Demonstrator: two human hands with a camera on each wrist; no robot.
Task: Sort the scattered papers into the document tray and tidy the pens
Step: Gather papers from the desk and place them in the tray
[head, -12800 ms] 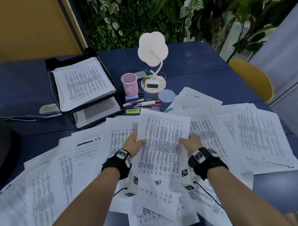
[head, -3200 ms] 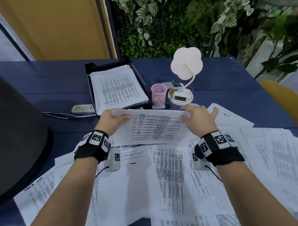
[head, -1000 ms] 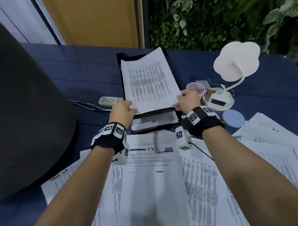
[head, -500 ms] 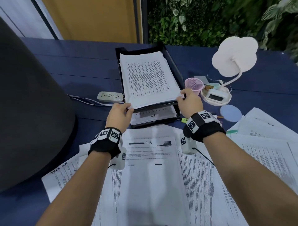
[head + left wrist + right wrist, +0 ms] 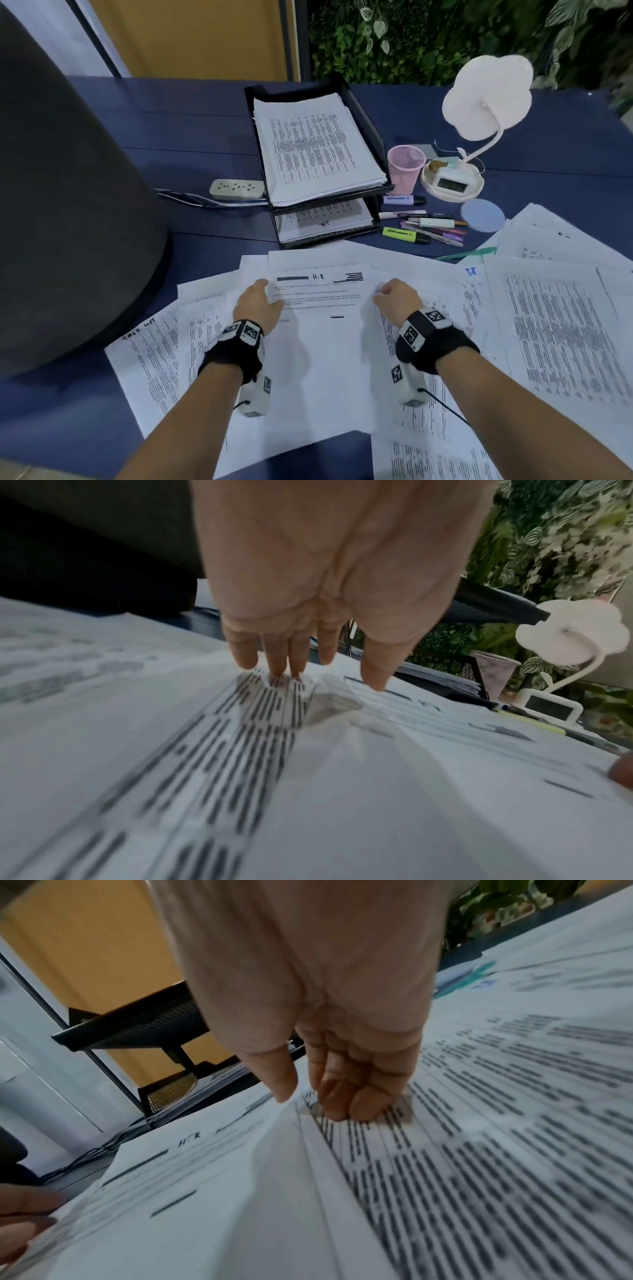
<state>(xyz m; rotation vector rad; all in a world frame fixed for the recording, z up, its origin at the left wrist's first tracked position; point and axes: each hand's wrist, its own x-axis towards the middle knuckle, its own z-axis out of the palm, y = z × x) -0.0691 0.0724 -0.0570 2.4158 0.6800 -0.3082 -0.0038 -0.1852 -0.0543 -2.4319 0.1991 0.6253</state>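
Both hands are down on the H.R sheet (image 5: 318, 308) at the center of the head view: the left hand (image 5: 258, 305) has straight, spread fingers (image 5: 277, 656) touching the paper by its left edge, while the right hand (image 5: 397, 299) has its fingers (image 5: 346, 1093) curled under the sheet's right edge with the thumb on top, pinching it. The tray (image 5: 363, 113) sits upper center with a stack in each tier, and loose papers (image 5: 548, 325) cover the lower frame. The pens (image 5: 428, 228) lie scattered just right of the tray, below the pink cup (image 5: 404, 169).
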